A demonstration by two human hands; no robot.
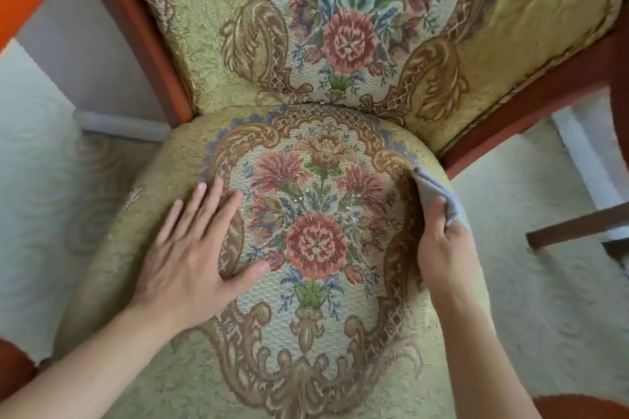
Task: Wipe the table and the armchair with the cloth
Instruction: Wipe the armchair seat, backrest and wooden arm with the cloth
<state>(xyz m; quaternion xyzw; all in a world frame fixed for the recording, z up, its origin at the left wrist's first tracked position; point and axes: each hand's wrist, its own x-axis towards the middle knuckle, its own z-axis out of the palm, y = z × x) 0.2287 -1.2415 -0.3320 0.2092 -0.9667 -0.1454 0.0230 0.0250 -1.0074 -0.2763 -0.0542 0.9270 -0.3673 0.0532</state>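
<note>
Forearms: two, bare, entering from the lower edge and reaching over the armchair (190, 54).

Left hand (190, 248): lying palm down on the seat (306, 333), fingers spread and flat, pinching nothing; it is bracing on the upholstery left of the woven flower panel.

Right hand (442, 248): standing on edge at the seat's right side, fingers curled and closing on the cloth (442, 194). How much of the cloth is bunched inside the palm cannot be told.

Cloth: grey, small, folding limply over the knuckles and lying against the seat edge near the right wooden arm (531, 105). Judged light, soft and fully pliant; not fragile, not slippery against coarse weave. Best taken as a gathered wad in the palm so a flat face is pressing down; a loose corner grip would likely be dragging and folding under.

Seat and back: padded, tapestry-woven, rough in texture, yielding under the left palm. Judged likely to be snagging the cloth and resisting long strokes, so short passes along the weave are suiting it. Wooden frame: orange-brown, hard, smooth; the cloth should be sliding easily there.

Carpet (41, 163): pale, patterned, surrounding the chair.

Tabletop: not showing in this view.
</note>
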